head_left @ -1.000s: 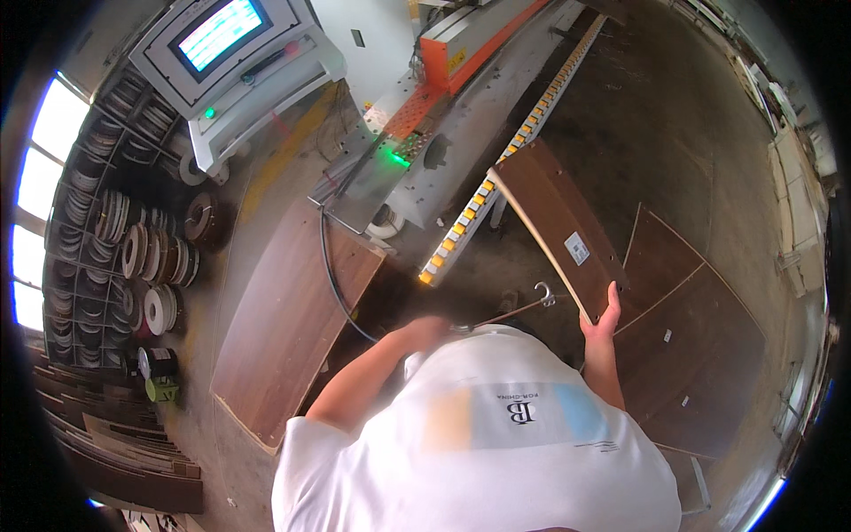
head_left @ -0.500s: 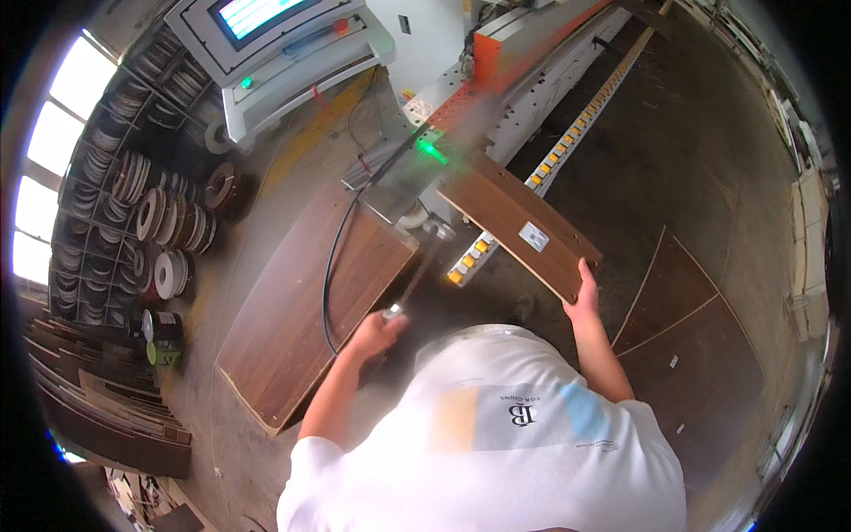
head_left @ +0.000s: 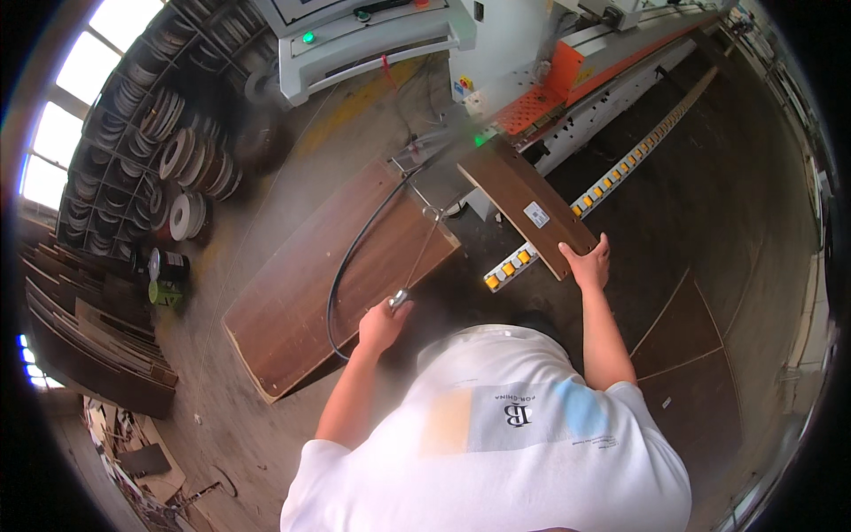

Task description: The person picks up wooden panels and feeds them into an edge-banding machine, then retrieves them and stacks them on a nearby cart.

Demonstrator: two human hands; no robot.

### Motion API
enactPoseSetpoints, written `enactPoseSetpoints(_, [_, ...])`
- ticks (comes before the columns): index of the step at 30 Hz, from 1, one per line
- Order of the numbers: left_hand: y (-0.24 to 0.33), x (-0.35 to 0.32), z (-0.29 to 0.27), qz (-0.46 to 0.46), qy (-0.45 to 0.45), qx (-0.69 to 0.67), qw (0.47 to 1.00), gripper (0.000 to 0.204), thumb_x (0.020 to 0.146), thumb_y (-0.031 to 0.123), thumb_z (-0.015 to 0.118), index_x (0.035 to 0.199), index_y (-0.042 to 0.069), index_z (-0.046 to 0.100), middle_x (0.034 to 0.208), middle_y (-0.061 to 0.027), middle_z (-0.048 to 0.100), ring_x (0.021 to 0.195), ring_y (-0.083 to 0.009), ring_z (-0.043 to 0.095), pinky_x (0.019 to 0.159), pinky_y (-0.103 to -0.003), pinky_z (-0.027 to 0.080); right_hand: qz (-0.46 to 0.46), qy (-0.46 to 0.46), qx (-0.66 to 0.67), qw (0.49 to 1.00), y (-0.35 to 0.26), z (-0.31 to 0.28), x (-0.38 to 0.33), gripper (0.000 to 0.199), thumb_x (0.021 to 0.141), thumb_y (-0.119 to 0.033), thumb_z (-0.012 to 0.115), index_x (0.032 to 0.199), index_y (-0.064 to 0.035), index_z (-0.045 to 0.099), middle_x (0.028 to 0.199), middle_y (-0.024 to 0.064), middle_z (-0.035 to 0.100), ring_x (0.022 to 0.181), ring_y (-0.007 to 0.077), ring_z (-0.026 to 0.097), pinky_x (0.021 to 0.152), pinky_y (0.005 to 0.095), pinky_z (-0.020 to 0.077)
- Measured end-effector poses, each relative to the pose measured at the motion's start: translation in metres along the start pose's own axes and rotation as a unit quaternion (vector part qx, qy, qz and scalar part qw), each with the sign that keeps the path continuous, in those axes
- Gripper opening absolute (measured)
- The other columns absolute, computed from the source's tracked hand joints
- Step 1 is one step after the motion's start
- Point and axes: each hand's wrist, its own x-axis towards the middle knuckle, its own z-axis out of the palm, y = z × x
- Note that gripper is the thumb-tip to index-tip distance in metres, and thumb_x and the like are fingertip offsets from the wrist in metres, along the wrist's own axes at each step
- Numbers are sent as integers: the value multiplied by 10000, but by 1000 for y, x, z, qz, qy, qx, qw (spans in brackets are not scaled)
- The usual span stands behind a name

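In my left hand [head_left: 379, 330] is a silver air blow gun [head_left: 399, 301] with a long thin nozzle pointing away from me, its fingers wrapped round the grip. A black hose [head_left: 335, 297] loops beside that hand. At the near end of a brown wood-grain panel [head_left: 521, 197] is my right hand [head_left: 589, 266], thumb on the top face near one corner and fingers at the edge. A white label [head_left: 535, 215] sits on the panel. The panel's far end lies by the machine's orange guard [head_left: 523, 112], and the panel crosses above a roller rail [head_left: 509, 269].
To the left, a larger brown panel [head_left: 328, 284] lies below the hose. A control console [head_left: 372, 49] stands ahead. Racks of edge-banding coils [head_left: 191, 164] and stacked boards [head_left: 89, 332] line the left side. More brown panels [head_left: 691, 355] lie at the right.
The view has shifted, and the panel sits further left against the roller rail. My right hand has changed its hold at the panel's near end. The blow gun shows more clearly now.
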Motion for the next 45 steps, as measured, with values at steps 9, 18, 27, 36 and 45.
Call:
enactPoseSetpoints(9, [11,0,8,35,11,54,998,441,924,506,634,968,67,646,782,-179,695,821,-402,670,721,-496,504,-278,-100,-193,936,-91,13,30,1070,584,-568,865,1468,-172,411,1595,146,300,1443,404,303,1195,582,201])
enactPoseSetpoints(18, [56,11,36,159,64,78,982,307,868,372,717,1004,99,678,909,-108,679,848,-333,662,708,-439,520,-311,-52,-123,941,-112,37,88,951,589,-513,852,1421,-202,513,1526,58,385,1363,381,360,1144,550,273])
enactPoseSetpoints(27, [130,43,36,116,63,79,988,310,849,359,731,1032,111,697,954,-90,695,930,-306,662,782,-426,518,-293,-70,-129,945,-112,22,146,913,585,-475,862,1398,-209,543,1510,50,413,1357,409,367,1107,598,288])
enactPoseSetpoints(36, [171,52,49,108,87,67,988,296,848,333,742,1051,122,703,932,-60,683,884,-285,657,772,-403,512,-280,-77,-157,944,-86,-5,255,947,587,-502,861,1429,-240,515,1529,13,397,1375,373,376,1113,569,319])
enactPoseSetpoints(45, [173,70,8,166,93,218,957,312,763,282,773,1052,178,715,1034,-7,662,1068,-237,596,870,-406,449,-238,-60,-191,950,-62,-21,319,901,669,-520,838,1451,-231,499,1580,23,371,1484,332,274,1173,635,210])
